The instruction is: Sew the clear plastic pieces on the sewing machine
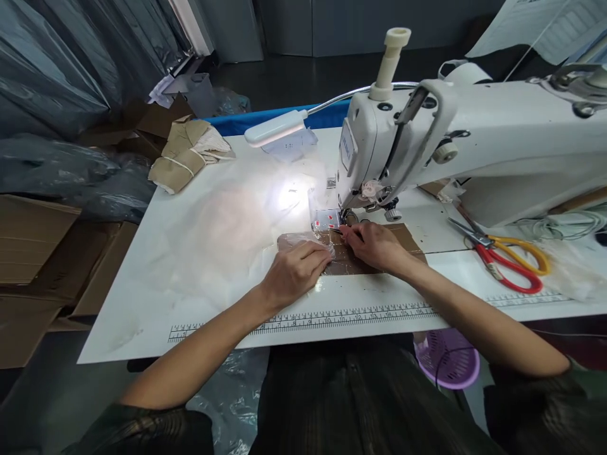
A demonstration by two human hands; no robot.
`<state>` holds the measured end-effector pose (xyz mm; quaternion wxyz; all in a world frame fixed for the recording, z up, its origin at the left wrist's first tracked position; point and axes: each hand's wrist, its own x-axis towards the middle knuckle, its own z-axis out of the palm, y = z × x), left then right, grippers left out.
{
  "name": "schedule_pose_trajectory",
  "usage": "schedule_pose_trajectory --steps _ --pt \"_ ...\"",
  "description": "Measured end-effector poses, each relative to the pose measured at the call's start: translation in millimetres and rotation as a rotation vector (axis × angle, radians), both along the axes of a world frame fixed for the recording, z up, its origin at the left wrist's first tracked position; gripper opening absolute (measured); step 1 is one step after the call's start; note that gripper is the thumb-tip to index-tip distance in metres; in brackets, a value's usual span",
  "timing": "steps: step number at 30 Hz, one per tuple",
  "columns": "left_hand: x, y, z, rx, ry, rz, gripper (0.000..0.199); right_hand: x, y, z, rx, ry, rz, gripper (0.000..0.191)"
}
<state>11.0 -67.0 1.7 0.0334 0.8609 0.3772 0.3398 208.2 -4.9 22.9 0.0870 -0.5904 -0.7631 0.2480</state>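
My left hand (298,270) is closed, its fingertips pinching the edge of a sheer whitish fabric (227,221) just in front of the sewing machine's needle area. The rest of that fabric lies heaped to the left. My right hand (372,245) is closed beside the presser foot (348,217), with a thin dark pointed tool (335,230) sticking out from its fingertips. The tool's exact kind is too small to make out. Beneath both hands is a brown panel (403,240) covering part of the machine bed. Red marks show on the plate left of the needle.
The white sewing machine (512,120) fills the right side. Scissors (502,248) with red and yellow handles lie right of my forearm. A lamp (275,128) lights the fabric. A tied beige cloth bundle (183,155) sits at the table's far left; a printed ruler (303,322) runs along the front.
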Motion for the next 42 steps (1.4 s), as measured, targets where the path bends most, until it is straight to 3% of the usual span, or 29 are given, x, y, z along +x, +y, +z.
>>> schedule_pose_trajectory --steps 4,6,10,12,18,20,22,25,28,31,36,42 --pt "14 -16 2.8 0.067 0.035 -0.257 0.027 7 -4 -4.0 -0.002 0.185 -0.045 0.049" --pt "18 -21 6.0 0.098 0.073 -0.295 0.033 15 -5 -1.5 -0.036 0.271 -0.019 0.053" --pt "14 -18 7.4 0.09 0.173 -0.024 0.034 22 -9 8.4 -0.04 0.3 0.02 0.06" --pt "10 -15 4.7 0.074 0.243 0.104 0.036 21 -12 11.4 -0.041 0.263 0.023 0.054" --pt "5 -15 1.7 -0.047 0.255 0.215 0.039 14 -20 -0.4 -0.023 0.223 0.101 0.032" --pt "2 -13 4.4 -0.082 0.295 0.321 0.033 14 -20 -5.4 -0.037 0.232 0.113 0.021" --pt "-1 -9 9.3 -0.138 0.335 0.363 0.022 15 -22 -6.7 -0.04 0.243 0.096 0.022" --pt "-6 -9 22.7 -0.297 0.198 0.228 0.019 20 -31 -0.2 -0.119 0.275 0.119 0.03" --pt "-9 -15 37.9 -0.584 0.022 0.075 0.019 31 -44 12.8 -0.34 0.306 0.262 0.032" --pt "-11 -19 43.8 -0.809 0.032 0.04 0.015 40 -49 23.0 -0.385 0.333 0.273 0.041" --pt "-13 -18 32.9 -0.752 0.024 -0.089 0.015 38 -32 21.5 -0.24 0.363 0.153 0.068" --pt "-14 -17 28.9 -0.626 0.004 -0.198 0.018 31 -16 18.4 -0.247 0.184 0.228 0.061"
